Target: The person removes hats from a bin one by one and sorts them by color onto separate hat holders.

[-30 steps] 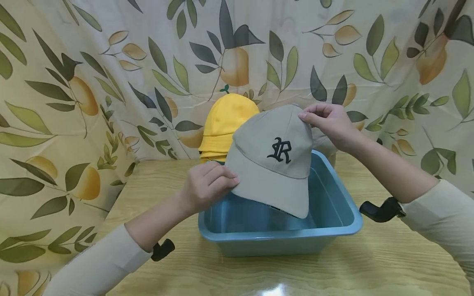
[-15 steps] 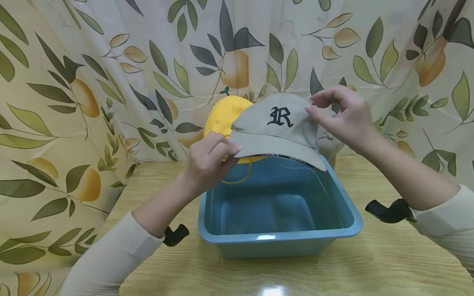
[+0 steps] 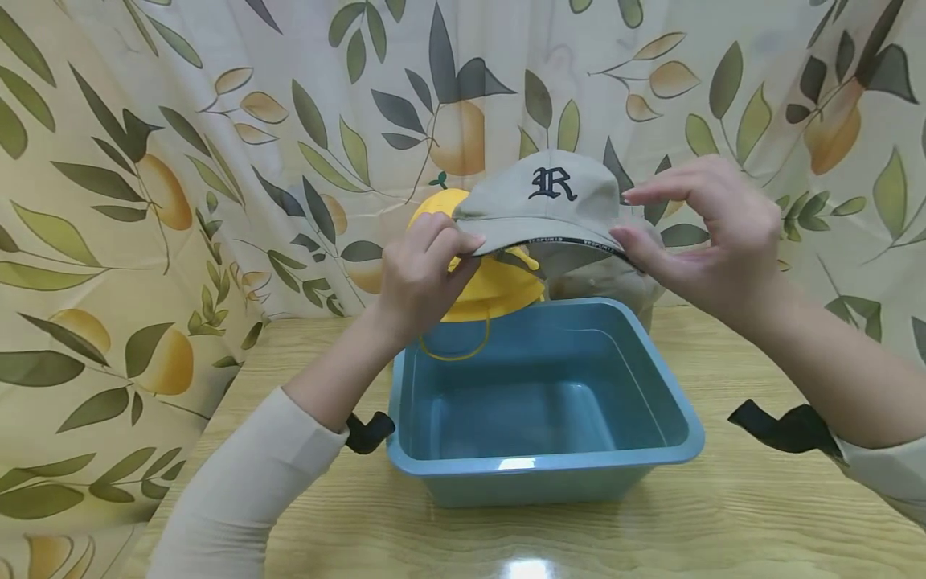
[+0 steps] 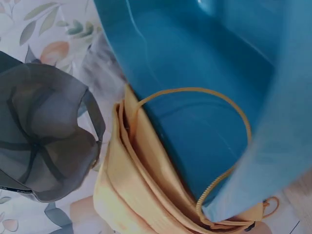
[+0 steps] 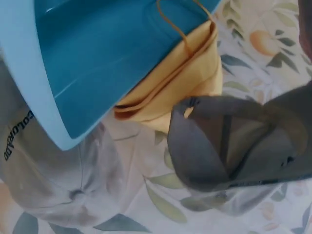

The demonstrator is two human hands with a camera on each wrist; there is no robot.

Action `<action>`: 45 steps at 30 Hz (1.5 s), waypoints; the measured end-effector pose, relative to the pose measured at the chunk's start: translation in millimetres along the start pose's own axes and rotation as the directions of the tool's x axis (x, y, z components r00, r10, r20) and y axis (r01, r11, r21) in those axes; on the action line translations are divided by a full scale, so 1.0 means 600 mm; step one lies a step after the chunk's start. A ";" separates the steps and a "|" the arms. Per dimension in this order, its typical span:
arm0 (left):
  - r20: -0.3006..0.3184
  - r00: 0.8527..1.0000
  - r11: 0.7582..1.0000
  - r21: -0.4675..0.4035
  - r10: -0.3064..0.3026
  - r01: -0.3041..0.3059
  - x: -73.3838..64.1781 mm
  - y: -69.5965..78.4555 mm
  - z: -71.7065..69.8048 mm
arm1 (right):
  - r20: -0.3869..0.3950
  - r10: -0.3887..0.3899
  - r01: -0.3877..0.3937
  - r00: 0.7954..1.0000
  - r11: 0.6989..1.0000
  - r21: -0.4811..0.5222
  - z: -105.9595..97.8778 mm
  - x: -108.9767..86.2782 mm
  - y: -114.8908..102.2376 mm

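Observation:
A light grey baseball cap with a black gothic letter R is held up above the back of the blue basin. My left hand pinches the left end of its brim. At the cap's right side, my right hand has thumb and forefinger spread apart, the thumb at the brim's edge. Both wrist views show the cap's hollow underside, at left in the left wrist view and at right in the right wrist view. Neither hand's grip shows there.
Yellow hats stand behind the basin, an elastic cord hanging over its back rim. Another pale cap, lettered COLORADO, is behind the basin's right rear corner. A leaf-patterned curtain backs the wooden table.
The cap has risen and tipped so its brim underside faces forward. My left hand keeps the brim and moves up. My right hand has left its pinch on the crown, fingers spreading.

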State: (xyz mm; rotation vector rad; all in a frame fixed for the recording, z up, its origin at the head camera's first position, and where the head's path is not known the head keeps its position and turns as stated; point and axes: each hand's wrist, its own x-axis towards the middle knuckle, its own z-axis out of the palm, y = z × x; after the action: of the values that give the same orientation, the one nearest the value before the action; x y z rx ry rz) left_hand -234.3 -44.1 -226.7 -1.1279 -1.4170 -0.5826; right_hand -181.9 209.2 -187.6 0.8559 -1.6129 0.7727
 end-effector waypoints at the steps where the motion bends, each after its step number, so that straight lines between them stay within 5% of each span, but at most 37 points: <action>1: -0.005 1.000 1.000 0.010 -0.003 0.003 0.002 -0.002 0.003 | 0.002 -0.011 0.011 1.000 1.000 0.009 0.000 -0.002 -0.003; 10: -0.034 0.999 1.000 0.030 -0.002 0.003 0.030 -0.018 0.024 | 0.166 -0.070 0.090 0.984 0.989 -0.115 -0.005 -0.008 0.002; 17: -0.078 0.996 0.996 0.087 0.030 -0.023 0.046 -0.019 0.059 | 0.165 -0.114 0.156 0.980 0.950 -0.271 -0.009 -0.008 0.041; 21: -0.022 0.999 0.990 0.137 0.034 -0.030 0.050 -0.018 0.088 | 0.155 -0.110 0.158 0.982 0.924 -0.348 -0.021 -0.012 0.066; 24: 0.084 0.996 0.986 0.164 -0.014 0.001 0.052 -0.018 0.108 | 0.135 -0.131 0.174 0.982 0.907 -0.384 -0.027 -0.017 0.083; 28: 0.240 0.964 0.981 0.176 -0.119 0.077 0.052 -0.020 0.131 | 0.073 -0.160 0.176 0.984 0.898 -0.404 -0.026 -0.027 0.110; 32: 0.320 0.929 0.975 0.175 -0.188 0.137 0.040 -0.022 0.162 | -0.002 -0.155 0.138 0.988 0.885 -0.445 -0.020 -0.044 0.147; 41: 0.450 0.870 0.955 0.289 -0.204 0.075 -0.014 0.003 0.230 | -0.021 -0.138 0.108 0.990 0.855 -0.507 -0.024 -0.123 0.207; 45: 0.518 0.815 0.947 0.302 -0.260 0.110 -0.030 0.024 0.246 | 0.008 -0.154 0.137 0.988 0.848 -0.513 -0.033 -0.146 0.213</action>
State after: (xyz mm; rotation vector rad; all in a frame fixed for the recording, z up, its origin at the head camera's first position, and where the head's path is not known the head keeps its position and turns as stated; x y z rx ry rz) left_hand -292.5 84.0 -277.2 -0.9869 -2.0612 -0.1872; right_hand -268.2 304.8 -276.3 0.5615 -1.5948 0.2199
